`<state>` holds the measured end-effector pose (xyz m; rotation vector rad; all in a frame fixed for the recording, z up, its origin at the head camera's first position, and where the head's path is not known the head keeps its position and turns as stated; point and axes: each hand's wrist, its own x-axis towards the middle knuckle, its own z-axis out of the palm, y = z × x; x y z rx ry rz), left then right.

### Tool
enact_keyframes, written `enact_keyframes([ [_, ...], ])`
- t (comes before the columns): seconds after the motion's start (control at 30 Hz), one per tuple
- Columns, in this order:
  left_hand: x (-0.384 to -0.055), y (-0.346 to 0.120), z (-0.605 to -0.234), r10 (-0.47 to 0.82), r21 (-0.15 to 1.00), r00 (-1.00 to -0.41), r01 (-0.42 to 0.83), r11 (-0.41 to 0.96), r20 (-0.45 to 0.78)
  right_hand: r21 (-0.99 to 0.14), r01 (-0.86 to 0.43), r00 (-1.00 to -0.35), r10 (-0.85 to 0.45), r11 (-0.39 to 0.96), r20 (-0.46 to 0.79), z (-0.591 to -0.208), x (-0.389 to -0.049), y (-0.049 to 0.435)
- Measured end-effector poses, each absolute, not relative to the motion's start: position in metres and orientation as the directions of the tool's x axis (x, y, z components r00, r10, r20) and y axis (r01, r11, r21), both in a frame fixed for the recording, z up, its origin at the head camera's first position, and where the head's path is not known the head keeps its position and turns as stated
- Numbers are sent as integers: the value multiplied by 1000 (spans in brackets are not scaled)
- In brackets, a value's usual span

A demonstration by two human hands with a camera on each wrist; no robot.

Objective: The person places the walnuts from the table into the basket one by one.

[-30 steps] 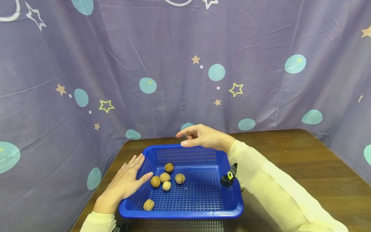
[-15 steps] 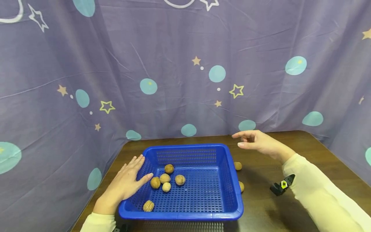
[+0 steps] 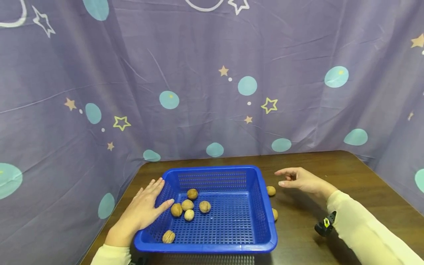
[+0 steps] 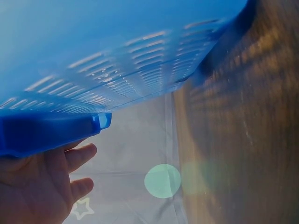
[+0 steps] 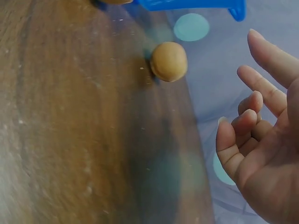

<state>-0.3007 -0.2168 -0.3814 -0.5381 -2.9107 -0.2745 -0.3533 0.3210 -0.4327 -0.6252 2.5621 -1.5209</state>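
Observation:
My left hand (image 3: pixel 144 208) rests along the left rim of a blue perforated plastic basket (image 3: pixel 205 248), fingers extended and thumb over the inside. From the left wrist, the basket (image 4: pixel 117 28) hides part of that hand (image 4: pixel 37 191). Several walnuts (image 3: pixel 205 207) lie inside, mostly toward the left. Right of the basket, my right hand (image 3: pixel 304 181) hovers over the table with loosely bent fingers, holding nothing. Closest to it is a round tan ball (image 3: pixel 271 190) beside the basket wall. In the right wrist view this ball (image 5: pixel 169 61) looks smooth, apart from the fingers (image 5: pixel 257 86).
A second tan ball (image 3: pixel 275 214) sits against the basket's right side, partly hidden by the rim. The dark wooden table (image 3: pixel 318 235) extends to the right. A purple patterned curtain (image 3: pixel 205 121) hangs behind the table and along its sides.
My right hand has moved from above the basket out to the right, then lowered toward the table, uncovering the two tan balls. The left hand stays on the rim.

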Motion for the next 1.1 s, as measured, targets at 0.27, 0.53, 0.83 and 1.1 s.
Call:
enact_keyframes([
  [0.27,-301,-215,-380,337,133,-916,370,919,218,-847,-327,-895,-426,419,134,-445,-359,313],
  [0.53,-300,-216,-381,340,134,-913,374,918,226,-834,-334,-883,-454,438,115,-457,-367,306],
  [0.83,-300,-217,-383,337,129,-915,371,920,222,-838,-242,-899,-439,488,4,-461,-368,302],
  [1.1,-299,-217,-383,333,142,-917,368,919,218,-826,-272,-880,-476,494,5,-467,-373,299],
])
